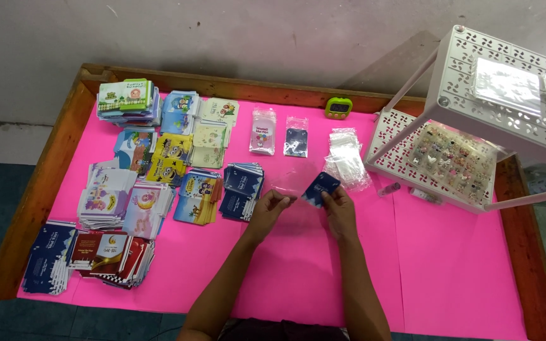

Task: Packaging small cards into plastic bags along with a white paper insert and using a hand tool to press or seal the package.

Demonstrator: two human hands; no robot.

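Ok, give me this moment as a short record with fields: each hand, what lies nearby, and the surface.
left hand: pinches a clear plastic sleeve
right hand: holds a dark blue card at the sleeve's edge
nearby: pile of clear sleeves, stack of dark blue cards, two filled sleeves
surface: pink sheet on a wooden-rimmed table
far edge: green timer
right side: white perforated rack

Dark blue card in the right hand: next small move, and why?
Probably slide the dark blue card into the clear plastic sleeve. The right hand pinches the card right beside the sleeve, which the left hand holds up by one edge. Two bagged cards lie further back, beside a pile of clear sleeves.
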